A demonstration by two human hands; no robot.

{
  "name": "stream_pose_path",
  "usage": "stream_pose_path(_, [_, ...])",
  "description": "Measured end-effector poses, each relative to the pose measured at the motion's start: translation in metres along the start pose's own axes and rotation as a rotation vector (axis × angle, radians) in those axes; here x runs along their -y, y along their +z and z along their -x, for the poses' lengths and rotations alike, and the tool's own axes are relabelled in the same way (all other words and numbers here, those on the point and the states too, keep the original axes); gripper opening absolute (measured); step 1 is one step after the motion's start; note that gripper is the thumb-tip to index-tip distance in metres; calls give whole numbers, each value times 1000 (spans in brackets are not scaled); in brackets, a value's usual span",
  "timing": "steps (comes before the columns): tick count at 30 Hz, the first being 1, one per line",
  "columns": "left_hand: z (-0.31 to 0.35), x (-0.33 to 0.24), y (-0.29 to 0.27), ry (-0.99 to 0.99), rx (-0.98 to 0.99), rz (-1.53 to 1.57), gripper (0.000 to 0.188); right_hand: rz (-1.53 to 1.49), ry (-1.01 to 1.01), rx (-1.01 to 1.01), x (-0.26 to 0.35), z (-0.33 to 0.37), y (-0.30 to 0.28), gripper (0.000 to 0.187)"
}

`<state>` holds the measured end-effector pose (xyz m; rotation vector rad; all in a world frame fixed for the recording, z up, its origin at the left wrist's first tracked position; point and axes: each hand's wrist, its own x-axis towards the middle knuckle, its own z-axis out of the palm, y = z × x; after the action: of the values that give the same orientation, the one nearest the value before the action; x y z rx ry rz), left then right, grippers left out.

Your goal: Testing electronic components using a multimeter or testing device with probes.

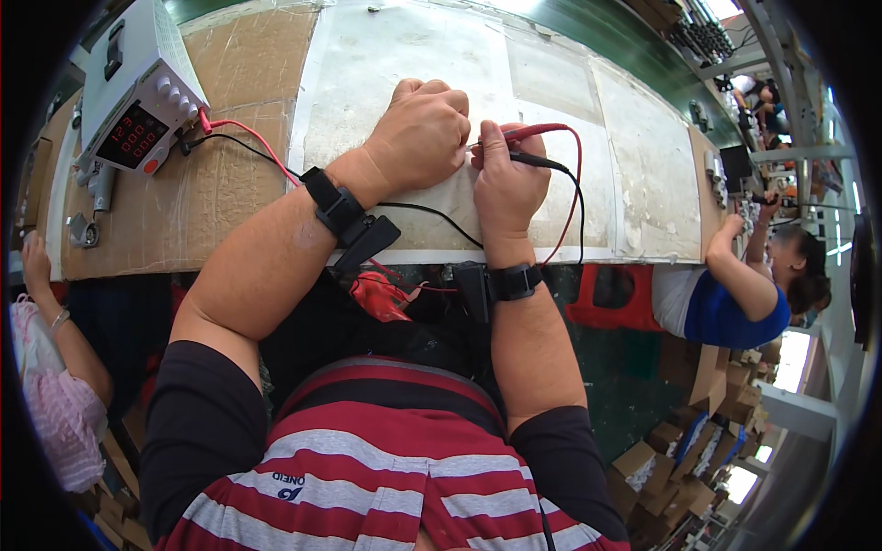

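Note:
My right hand (511, 191) pinches a pair of test probes, a red probe (537, 130) and a black probe (537, 161). Their tips point left toward my other fist. My left hand (415, 136) is closed just beside them, over the worktable (386, 55); whatever its fingers grip is hidden. A red lead (248, 133) and a black lead (427, 209) run from a white bench power supply (138, 101) with a lit red display. Both wrists wear black straps, and a black box-like piece (367, 243) hangs off the left one.
Brown cardboard (220, 197) covers the table's left part, with metal parts (84, 230) near the supply. A red stool (611, 292) stands beyond the front edge. A co-worker in blue (740, 298) sits at right, another person's arm (69, 340) at left. Cardboard boxes (657, 468) lie lower right.

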<state>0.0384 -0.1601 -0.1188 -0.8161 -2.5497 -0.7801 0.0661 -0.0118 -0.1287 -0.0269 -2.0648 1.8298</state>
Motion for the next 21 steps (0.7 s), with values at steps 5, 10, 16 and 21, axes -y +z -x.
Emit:
stream_pose_path(5, [-2, -1, 1, 11, -11, -9, 15, 67, -45, -10, -10, -4, 0, 15])
stream_pose_path(10, [-7, -4, 2, 17, -4, -35, 13, 198, -64, -45, -10, -9, -6, 15])
stream_pose_path(16, [0, -4, -9, -1, -26, 20, 9, 242, -155, -82, -12, -2, 12, 13])
stream_pose_path(21, [-6, -8, -1, 13, -55, 40, 7, 186, -169, -62, -10, -5, 4, 12])
